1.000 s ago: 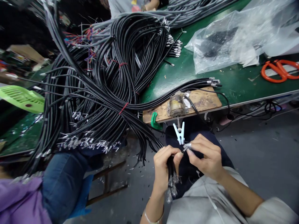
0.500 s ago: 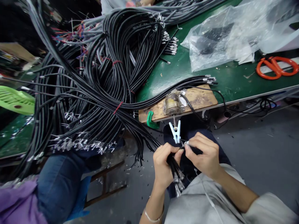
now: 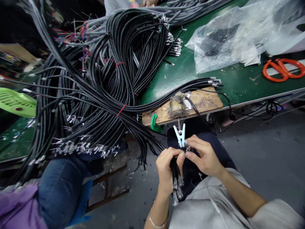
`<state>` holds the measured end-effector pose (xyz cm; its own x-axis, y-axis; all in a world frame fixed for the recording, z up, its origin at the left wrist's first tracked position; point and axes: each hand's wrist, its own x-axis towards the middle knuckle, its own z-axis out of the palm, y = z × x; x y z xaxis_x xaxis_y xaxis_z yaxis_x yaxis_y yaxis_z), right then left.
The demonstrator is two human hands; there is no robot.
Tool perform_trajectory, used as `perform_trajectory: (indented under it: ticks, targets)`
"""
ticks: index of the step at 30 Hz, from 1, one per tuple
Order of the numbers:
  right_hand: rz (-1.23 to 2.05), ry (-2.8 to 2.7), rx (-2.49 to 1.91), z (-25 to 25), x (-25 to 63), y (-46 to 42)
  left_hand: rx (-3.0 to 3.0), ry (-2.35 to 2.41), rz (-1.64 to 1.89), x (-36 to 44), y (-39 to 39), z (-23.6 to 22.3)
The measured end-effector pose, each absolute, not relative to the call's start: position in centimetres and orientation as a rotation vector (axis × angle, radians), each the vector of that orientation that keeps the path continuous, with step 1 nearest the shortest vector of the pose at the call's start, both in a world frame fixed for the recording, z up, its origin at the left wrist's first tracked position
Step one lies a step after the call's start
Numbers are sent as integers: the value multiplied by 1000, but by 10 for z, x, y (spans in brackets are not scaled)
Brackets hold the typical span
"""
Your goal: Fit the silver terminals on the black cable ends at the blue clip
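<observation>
A green table (image 3: 186, 68) runs across the view, its near edge pale, and small scraps lie on its top. On its left side sprawls a heap (image 3: 95, 92) of black cables with silvery ends, spilling over the near edge; red ties (image 3: 121, 110) gather parts of it. Grey cables (image 3: 190, 12) lie along the far side. At the right are a crumpled clear bag (image 3: 221, 41) and, just beside it, orange scissors (image 3: 283, 68).

A stained wooden board (image 3: 207, 100) sits at the table's edge, a green clamp (image 3: 154, 122) at its left end and a motor (image 3: 176, 106) on top. From the motor's shaft a blue peg (image 3: 181, 136) hangs over the edge.

Below the peg, in front of the person's lap, the left hand (image 3: 165, 162) is closed round a bunch (image 3: 175, 173) of black cables, frayed ends hanging beneath, thumb and forefinger pinching one cable. The right hand (image 3: 202, 156) has bent fingers at that cable's tip; whether they press together is too small to tell.

The floor (image 3: 269, 149) is grey, scattered with black bits. At lower left a co-worker's jeans (image 3: 58, 187) and purple top (image 3: 21, 203) show beside a wooden stool (image 3: 108, 199).
</observation>
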<state>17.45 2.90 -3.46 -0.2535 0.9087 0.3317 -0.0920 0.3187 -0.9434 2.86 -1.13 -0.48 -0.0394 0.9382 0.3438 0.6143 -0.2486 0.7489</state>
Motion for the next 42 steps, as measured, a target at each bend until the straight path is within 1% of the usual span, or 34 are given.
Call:
perform_trajectory:
  ticks: [2, 4, 6, 10, 11, 13, 16, 21, 23, 26, 32, 37, 42]
  targets:
    - [1052, -1593, -742, -31, 175, 29, 1889, 1639, 1136, 26, -10, 1]
    - [1094, -1621, -694, -31, 176, 32, 1921, 1554, 1043, 21, -8, 7]
    - [1379, -1540, -581, -33, 175, 34, 1917, 1422, 1006, 14, -7, 13]
    - [2138, -982, -364, -40, 164, 35, 1805, 1247, 1141, 5, -6, 17]
    - [2261, -873, -375, -41, 161, 35, 1816, 1219, 1142, 4, -6, 17]
    - [2388, -778, -449, -41, 154, 35, 1907, 1165, 1090, 4, -5, 16]
    - [2357, -815, -545, -36, 152, 39, 1999, 1122, 1102, 6, -5, 12]
    - [2024, -789, -768, -25, 156, 58, 1925, 1121, 1511, 12, -11, -1]
    - [1944, -823, -736, -21, 154, 64, 1882, 1149, 1612, 15, -13, -6]
    - [1995, -805, -598, -17, 146, 68, 1842, 1207, 1690, 24, -10, -10]
    - [2071, -536, -506, -16, 135, 70, 1860, 1334, 1690, 42, 2, -5]
    - [2223, -471, -374, -25, 138, 72, 1913, 1363, 1614, 42, 4, -1]
    - [2162, -469, -476, -49, 151, 68, 1995, 1287, 1530, 30, -2, -3]
